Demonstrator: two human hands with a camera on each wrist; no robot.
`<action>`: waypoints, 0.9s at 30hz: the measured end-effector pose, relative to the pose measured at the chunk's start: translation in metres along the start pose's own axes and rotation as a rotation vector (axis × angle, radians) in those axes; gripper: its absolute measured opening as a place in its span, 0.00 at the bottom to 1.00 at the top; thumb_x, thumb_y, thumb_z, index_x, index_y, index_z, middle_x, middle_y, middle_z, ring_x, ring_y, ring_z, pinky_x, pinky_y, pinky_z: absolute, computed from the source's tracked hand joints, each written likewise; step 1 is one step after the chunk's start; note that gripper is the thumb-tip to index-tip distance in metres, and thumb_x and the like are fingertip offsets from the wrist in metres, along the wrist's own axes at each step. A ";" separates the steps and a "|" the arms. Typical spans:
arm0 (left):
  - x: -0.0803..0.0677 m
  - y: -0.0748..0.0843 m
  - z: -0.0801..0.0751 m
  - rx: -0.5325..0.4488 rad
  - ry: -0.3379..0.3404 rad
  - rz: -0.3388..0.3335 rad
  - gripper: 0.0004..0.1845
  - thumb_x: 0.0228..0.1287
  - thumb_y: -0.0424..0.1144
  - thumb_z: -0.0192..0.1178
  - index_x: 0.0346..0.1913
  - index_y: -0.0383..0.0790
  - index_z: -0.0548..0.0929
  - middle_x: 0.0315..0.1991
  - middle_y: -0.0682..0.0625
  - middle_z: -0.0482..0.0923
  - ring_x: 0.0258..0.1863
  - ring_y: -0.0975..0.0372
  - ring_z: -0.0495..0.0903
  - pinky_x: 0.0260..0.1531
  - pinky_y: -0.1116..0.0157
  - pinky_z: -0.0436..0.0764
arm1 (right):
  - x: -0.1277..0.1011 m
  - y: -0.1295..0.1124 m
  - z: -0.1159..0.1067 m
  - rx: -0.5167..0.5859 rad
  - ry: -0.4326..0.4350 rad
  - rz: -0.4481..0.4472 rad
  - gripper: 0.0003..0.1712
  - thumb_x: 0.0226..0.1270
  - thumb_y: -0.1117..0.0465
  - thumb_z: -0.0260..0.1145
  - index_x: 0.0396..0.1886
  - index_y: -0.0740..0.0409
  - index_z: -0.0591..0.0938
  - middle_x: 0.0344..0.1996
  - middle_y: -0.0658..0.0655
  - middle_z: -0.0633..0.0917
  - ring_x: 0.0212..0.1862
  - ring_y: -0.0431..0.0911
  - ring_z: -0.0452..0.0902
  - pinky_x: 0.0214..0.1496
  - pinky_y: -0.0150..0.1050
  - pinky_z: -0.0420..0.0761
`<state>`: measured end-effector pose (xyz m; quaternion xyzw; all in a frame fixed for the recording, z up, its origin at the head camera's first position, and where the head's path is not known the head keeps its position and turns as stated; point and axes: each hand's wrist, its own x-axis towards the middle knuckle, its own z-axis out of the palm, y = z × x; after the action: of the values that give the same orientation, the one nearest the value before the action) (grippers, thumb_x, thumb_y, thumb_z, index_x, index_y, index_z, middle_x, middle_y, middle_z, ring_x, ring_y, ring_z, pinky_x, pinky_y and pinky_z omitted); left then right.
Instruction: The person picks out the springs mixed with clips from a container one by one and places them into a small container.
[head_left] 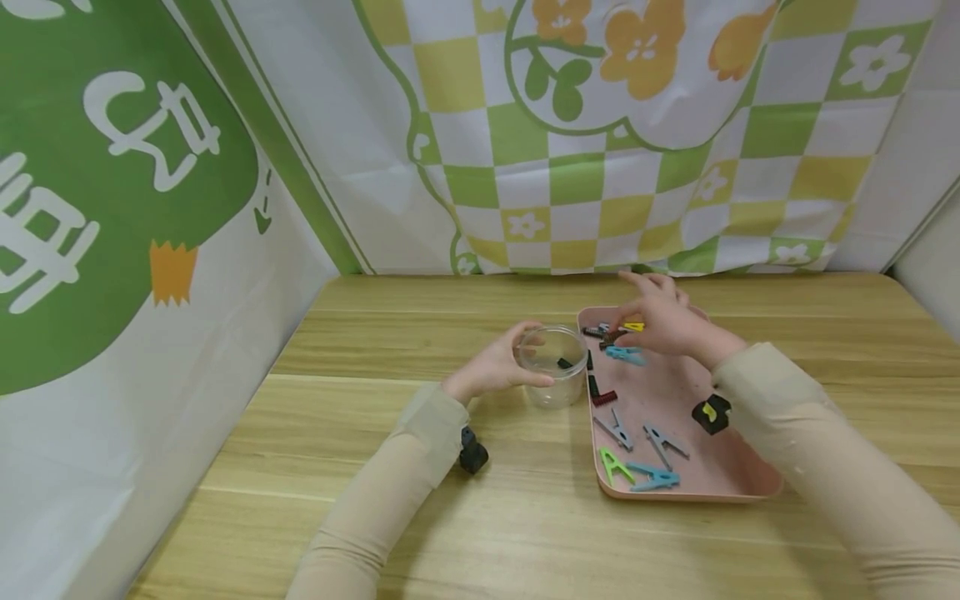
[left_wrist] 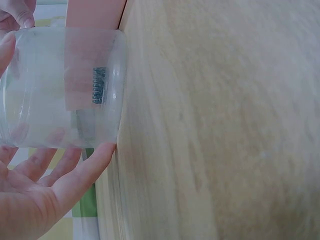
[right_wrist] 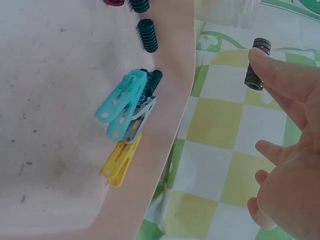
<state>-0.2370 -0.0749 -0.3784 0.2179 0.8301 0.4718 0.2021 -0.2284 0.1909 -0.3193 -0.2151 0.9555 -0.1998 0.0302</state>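
Note:
My left hand (head_left: 491, 362) holds a clear plastic jar (head_left: 555, 393) upright on the table, thumb on the near side and fingers behind. Inside the jar, one dark green coil spring (left_wrist: 99, 86) lies at the bottom. Between thumb and fingertip, my right hand (right_wrist: 290, 110) pinches a dark grey spring (right_wrist: 254, 77), raised above the far end of the pink tray (head_left: 645, 396). Below that hand are a light blue clothespin (right_wrist: 120, 102), a yellow clothespin (right_wrist: 120, 165), a grey clothespin (right_wrist: 145, 112) and green springs (right_wrist: 147, 36).
The tray stands right against the jar's right side. A dark red spring (head_left: 604, 398) lies along its left wall. Nearer me in it are grey clothespins (head_left: 666, 443), a lime green clothespin (head_left: 615, 465) and a blue clothespin (head_left: 654, 477). A checked cloth (head_left: 585, 179) hangs behind the table.

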 end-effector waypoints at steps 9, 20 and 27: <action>0.001 0.000 0.001 0.003 0.009 0.003 0.44 0.54 0.38 0.71 0.71 0.48 0.57 0.67 0.46 0.65 0.63 0.51 0.68 0.57 0.53 0.73 | 0.002 -0.009 -0.005 0.002 -0.006 -0.015 0.06 0.58 0.60 0.70 0.36 0.53 0.87 0.73 0.67 0.49 0.70 0.71 0.33 0.62 0.73 0.39; 0.000 0.000 0.001 -0.010 0.008 0.003 0.45 0.54 0.38 0.71 0.71 0.49 0.56 0.67 0.46 0.65 0.63 0.51 0.69 0.55 0.54 0.74 | 0.008 -0.024 -0.005 -0.015 -0.014 -0.044 0.09 0.57 0.60 0.71 0.39 0.52 0.87 0.73 0.66 0.49 0.70 0.70 0.34 0.61 0.70 0.43; 0.001 -0.001 0.000 -0.036 0.002 0.000 0.44 0.54 0.38 0.70 0.71 0.49 0.57 0.67 0.46 0.65 0.64 0.51 0.67 0.57 0.52 0.72 | 0.012 -0.034 -0.005 -0.026 -0.017 -0.084 0.08 0.58 0.61 0.70 0.39 0.52 0.87 0.73 0.66 0.49 0.70 0.68 0.35 0.62 0.70 0.42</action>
<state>-0.2377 -0.0747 -0.3789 0.2138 0.8218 0.4867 0.2052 -0.2262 0.1592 -0.3013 -0.2570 0.9479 -0.1865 0.0269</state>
